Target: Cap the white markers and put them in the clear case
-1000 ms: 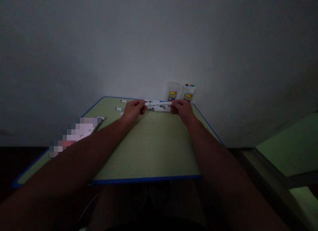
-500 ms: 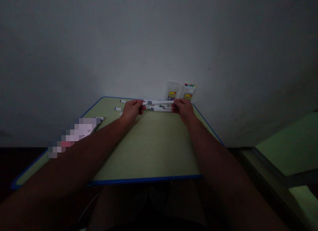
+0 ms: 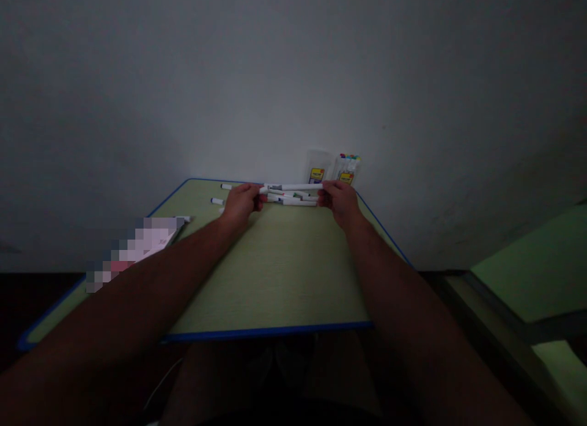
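Observation:
My left hand is closed in a pinch on the left end of a white marker. Its right end is pinched in my right hand, so the marker lies level between both sets of fingertips. Just below and behind it, several more white markers lie between the hands near the far edge of the table, some with coloured marks. Two dark-tipped white markers stick out to the left of my left hand, partly hidden by it.
The pale table has a blue rim and stands against a grey wall. At the back right are a clear marker case and another case filled with colourful-capped markers. A blurred-out sheet or packet lies at the left, beside my left forearm.
Both hands keep their grip and have barely moved. The held marker's right end sits very slightly higher and farther right. The whole view has shifted a little.

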A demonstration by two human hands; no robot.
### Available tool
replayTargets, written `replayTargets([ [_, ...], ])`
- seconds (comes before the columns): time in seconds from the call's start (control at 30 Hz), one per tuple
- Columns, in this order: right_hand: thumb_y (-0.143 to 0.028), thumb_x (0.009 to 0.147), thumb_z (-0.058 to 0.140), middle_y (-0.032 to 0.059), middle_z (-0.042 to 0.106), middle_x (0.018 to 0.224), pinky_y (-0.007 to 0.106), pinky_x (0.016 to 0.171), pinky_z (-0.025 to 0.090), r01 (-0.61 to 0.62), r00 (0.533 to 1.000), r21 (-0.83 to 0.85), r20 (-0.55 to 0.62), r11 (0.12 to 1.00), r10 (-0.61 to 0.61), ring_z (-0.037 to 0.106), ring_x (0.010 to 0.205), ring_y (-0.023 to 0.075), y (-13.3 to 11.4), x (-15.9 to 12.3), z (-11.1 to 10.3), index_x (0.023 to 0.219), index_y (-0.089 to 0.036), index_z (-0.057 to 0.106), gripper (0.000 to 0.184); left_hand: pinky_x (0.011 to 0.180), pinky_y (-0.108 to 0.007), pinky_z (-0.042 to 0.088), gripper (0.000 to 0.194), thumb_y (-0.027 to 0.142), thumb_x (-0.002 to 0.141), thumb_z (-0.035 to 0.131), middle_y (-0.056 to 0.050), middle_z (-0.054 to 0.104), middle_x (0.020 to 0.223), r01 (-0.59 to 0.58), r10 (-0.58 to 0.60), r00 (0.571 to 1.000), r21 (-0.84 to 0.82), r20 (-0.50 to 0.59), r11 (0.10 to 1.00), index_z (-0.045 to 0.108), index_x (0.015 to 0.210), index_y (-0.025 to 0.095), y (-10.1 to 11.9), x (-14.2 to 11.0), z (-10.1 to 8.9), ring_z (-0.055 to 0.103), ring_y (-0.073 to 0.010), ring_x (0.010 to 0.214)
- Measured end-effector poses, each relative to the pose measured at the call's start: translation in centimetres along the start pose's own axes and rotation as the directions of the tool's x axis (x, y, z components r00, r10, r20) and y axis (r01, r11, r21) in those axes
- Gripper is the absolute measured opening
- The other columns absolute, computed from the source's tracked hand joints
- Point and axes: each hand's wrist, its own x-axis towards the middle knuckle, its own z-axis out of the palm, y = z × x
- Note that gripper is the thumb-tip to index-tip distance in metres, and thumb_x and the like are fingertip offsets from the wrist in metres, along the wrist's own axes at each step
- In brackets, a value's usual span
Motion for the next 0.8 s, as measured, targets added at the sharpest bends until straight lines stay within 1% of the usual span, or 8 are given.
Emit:
replayTargets([
  [0.4,-0.03,0.082,0.07,-0.0018,0.064,0.061,0.023,0.047,0.051,0.006,1.0,-0.022,0.022,1.0,-0.006,0.055,0.046,0.0089,-0.03,-0.07,0.06,0.075,-0.018,0.06,0.017,0.042,-0.022,0.038,0.01,0.018,0.078,0.061,-0.001,0.062,0.058,-0.031,0.031,0.999,0.032,0.01,0.999,0.069,0.078,0.013,-0.25,0.03,0.01,0.049,-0.0093,0.042],
  [0.7,-0.028,0.082,0.071,-0.0024,0.063,0.062,0.023,0.047,0.051,0.004,1.0,-0.032,0.011,0.999,-0.004,0.055,0.045,0.0085,-0.24,-0.19,0.2,0.075,-0.018,0.06,0.017,0.042,-0.022,0.037,0.009,0.016,0.078,0.061,0.0,0.061,0.057,-0.037,0.036,0.999,0.032,0.02,0.999,0.068,0.077,0.013,-0.16,-0.05,0.07,0.048,-0.009,0.042],
  [0.8,-0.024,0.085,0.067,-0.0019,0.064,0.061,0.023,0.048,0.051,-0.003,1.0,-0.02,0.01,1.0,0.003,0.055,0.046,0.0089,-0.31,-0.28,0.27,0.075,-0.018,0.06,0.014,0.043,-0.022,0.038,0.008,0.016,0.078,0.062,-0.001,0.062,0.058,-0.032,0.031,0.999,0.038,0.022,0.999,0.069,0.077,0.013,-0.1,-0.15,0.08,0.049,-0.0089,0.043],
])
